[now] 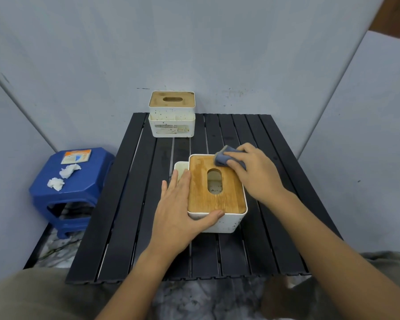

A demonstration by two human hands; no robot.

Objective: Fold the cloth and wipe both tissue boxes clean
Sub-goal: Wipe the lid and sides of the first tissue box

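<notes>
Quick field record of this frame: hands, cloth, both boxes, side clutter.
left hand: flat against near tissue box, steadying it
right hand: pressing folded grey cloth on the box's wooden lid, far corner
far tissue box: untouched, at table's back edge
table: black, slatted
blue stool: crumpled tissues, packet

Head view, looking forward-down, close over table point(252, 250).
</notes>
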